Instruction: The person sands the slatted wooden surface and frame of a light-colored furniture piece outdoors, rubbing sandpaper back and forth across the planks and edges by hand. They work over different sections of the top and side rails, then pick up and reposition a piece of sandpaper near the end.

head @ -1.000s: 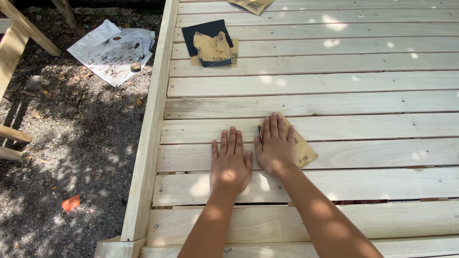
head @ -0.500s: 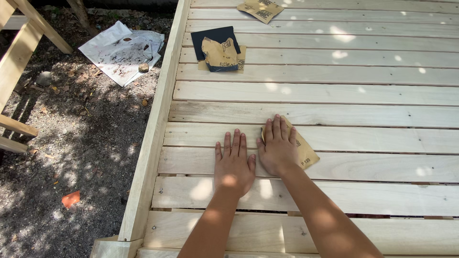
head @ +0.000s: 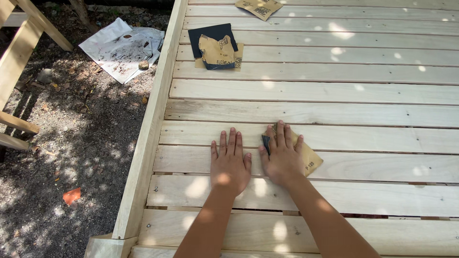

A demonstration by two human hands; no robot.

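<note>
1. A flattened white plastic bag (head: pixel 122 48), crumpled and soiled with dark dirt, lies on the gravel ground left of the slatted deck, near its upper edge.
2. No other packages, and no signs or screens, are in view.

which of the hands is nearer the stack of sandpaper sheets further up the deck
Left, narrowly. The left hand lies flat almost straight below the stack of sandpaper sheets; the right hand presses on another sandpaper sheet, further to the right.
</note>
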